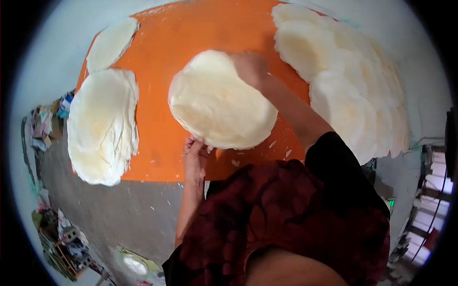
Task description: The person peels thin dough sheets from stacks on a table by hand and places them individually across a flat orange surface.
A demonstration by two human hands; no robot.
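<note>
A pale, roundish sheet of fibrous padding or similar soft material [223,102] lies before me on the orange tabletop [154,107]; its exact kind cannot be told. My left hand [196,148] is at its near left edge, with the fingertips on the rim, partly under it. At its far right edge is my right hand [250,68], blurred, its fingers bent against the sheet; whether they pinch it is unclear.
Overlapping pale sheets [343,93] cover the table's right side. A stack of similar sheets [102,125] lies at the left edge, touching a smaller one [112,44] behind it. Small scraps [235,163] dot the near edge. Clutter [68,236] lines the wall at lower left.
</note>
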